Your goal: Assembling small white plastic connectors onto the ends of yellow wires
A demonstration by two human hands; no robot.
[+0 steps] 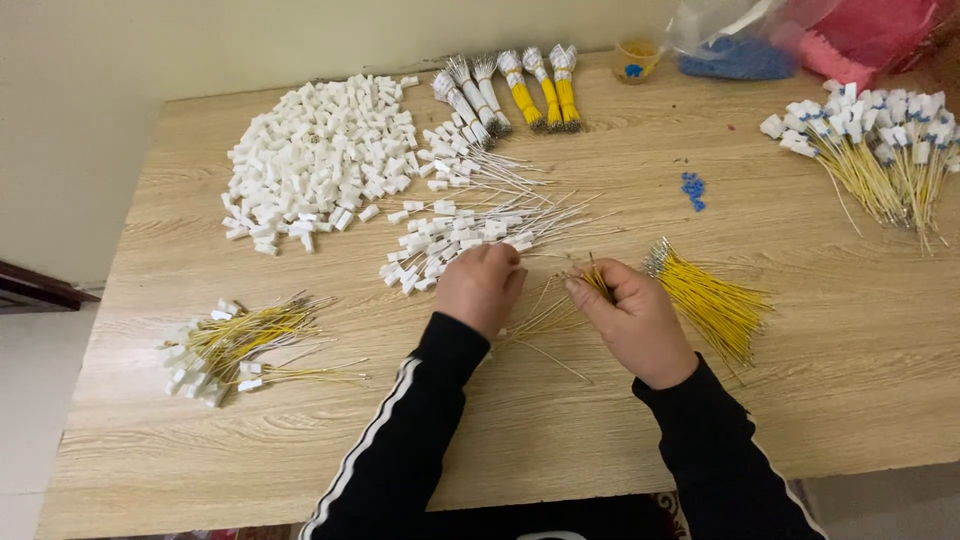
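Note:
My left hand rests knuckles-up on the wooden table, its fingertips on the near edge of a heap of white-wired connectors. My right hand pinches a few thin yellow wires between thumb and forefinger. More loose yellow wires lie between the two hands. A fan of yellow wires with bare metal ends lies just right of my right hand.
A big pile of white plastic connectors lies at the back left. Bundled white and yellow wires lie at the back. Finished yellow-wired connectors lie at the far right and front left. Small blue pieces, a small cup and plastic bags are behind.

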